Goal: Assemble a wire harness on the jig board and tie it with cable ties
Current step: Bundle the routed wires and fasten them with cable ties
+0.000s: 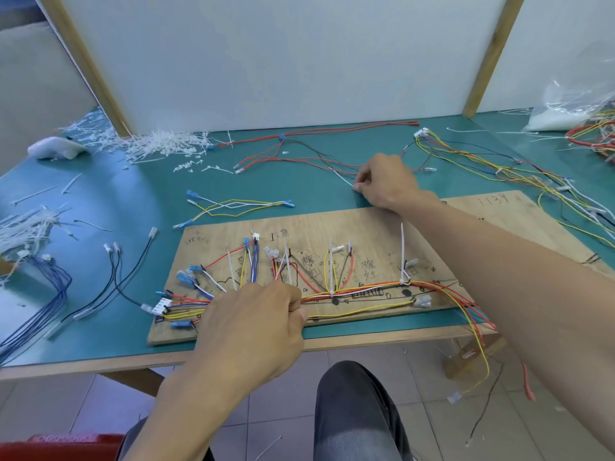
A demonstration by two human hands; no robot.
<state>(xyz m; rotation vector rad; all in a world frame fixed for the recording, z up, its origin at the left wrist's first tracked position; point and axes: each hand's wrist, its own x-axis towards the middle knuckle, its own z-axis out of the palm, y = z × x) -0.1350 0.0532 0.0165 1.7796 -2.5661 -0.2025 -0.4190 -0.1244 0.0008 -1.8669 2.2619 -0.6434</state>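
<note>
A wooden jig board [466,224] lies on the green table, with a harness of red, yellow, black and white wires [366,291] laid along its front. Several white cable ties [402,251] stand up from the bundle. My left hand [256,324] grips the wire bundle near the board's front left, fingers curled round it. My right hand [386,184] reaches past the board's far edge and pinches a white cable tie [342,177] lying on the table. A white connector [162,307] and blue terminals [184,277] sit at the harness's left end.
Loose wire sets lie across the table: red and black [299,158], yellow and white [239,206], blue [50,294]. Piles of cut tie ends [156,144] sit at the back left. More harnesses [532,174] and a plastic bag [572,104] are at the right. White panels stand behind.
</note>
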